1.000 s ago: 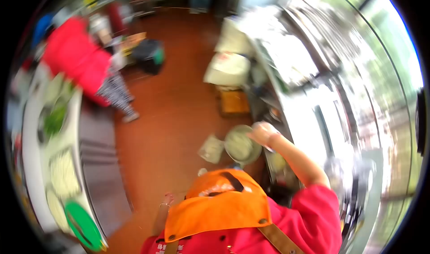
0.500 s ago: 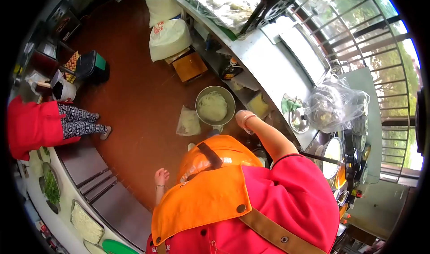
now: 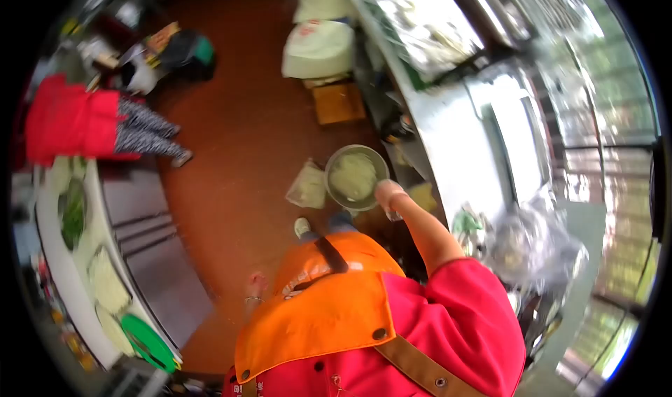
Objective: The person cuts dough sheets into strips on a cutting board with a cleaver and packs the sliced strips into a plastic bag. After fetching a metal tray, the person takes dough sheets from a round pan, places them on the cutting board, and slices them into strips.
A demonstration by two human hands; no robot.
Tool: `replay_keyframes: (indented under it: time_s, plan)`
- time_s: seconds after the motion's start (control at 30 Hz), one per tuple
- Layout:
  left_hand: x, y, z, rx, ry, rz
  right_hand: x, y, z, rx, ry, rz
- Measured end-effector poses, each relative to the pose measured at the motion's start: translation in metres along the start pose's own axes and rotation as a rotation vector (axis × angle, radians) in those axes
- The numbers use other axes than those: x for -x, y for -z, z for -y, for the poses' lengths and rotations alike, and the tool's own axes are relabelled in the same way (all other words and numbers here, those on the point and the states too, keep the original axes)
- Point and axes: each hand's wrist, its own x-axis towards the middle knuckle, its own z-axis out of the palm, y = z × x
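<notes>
A round metal bowl [image 3: 384, 164] stands on the floor in front of me, holding a pale, stringy heap [image 3: 353, 176] that looks like noodles. My right hand [image 3: 389, 197] is closed at the bowl's right side, overlapping its rim in view. Something clear shows around its fingers, but what they hold is hidden. Off to my left, my left hand [image 3: 257, 283] hangs low beside the orange apron [image 3: 315, 320], blurred, with fingers loosely apart and nothing visible in them. Left of the bowl lies a clear plastic bag [image 3: 308, 185] with pale contents.
A steel counter [image 3: 455, 138] with shelves below runs along my right. White sacks [image 3: 318, 49] rest above a wooden box [image 3: 339, 103] ahead. Another person [image 3: 84, 120] in red stands by the left counter [image 3: 52, 257]. A black bin [image 3: 187, 55] sits beyond.
My view has turned, shifting the room in the picture. My right hand has come closer to the bowl, now overlapping its rim. My left hand still hangs at my side.
</notes>
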Motion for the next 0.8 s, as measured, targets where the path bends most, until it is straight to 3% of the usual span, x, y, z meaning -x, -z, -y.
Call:
replay_keyframes:
  time_s: [0.07, 0.1, 0.23, 0.33, 0.43, 0.53, 0.63, 0.7, 0.8]
  plan:
    - [0.003, -0.009, 0.051, 0.042, 0.067, -0.168, -0.012, 0.018, 0.0, -0.078, -0.005, -0.011]
    - [0.004, -0.014, 0.065, 0.089, 0.132, -0.293, -0.028, 0.01, 0.005, 0.176, 0.155, -0.079]
    - [0.045, -0.027, 0.039, 0.044, 0.14, -0.419, -0.009, 0.094, 0.026, 0.388, 0.358, 0.084]
    - [0.063, -0.032, 0.029, 0.022, 0.161, -0.463, -0.069, 0.049, 0.004, 0.374, 0.335, 0.031]
    - [0.054, -0.023, 0.035, -0.051, 0.183, -0.438, -0.047, 0.096, 0.014, 0.499, 0.329, 0.087]
    - [0.024, -0.011, 0.04, -0.171, 0.184, -0.348, -0.042, 0.096, 0.006, 0.473, 0.215, 0.021]
    - [-0.024, 0.011, 0.03, -0.264, 0.087, -0.25, -0.029, 0.083, 0.008, 0.393, 0.037, -0.094]
    - [-0.066, 0.026, 0.015, -0.327, -0.039, -0.204, -0.008, 0.104, 0.034, 0.423, 0.042, 0.133]
    - [-0.129, 0.058, -0.022, -0.328, -0.251, -0.268, -0.016, 0.115, 0.069, 0.384, 0.01, 0.155]
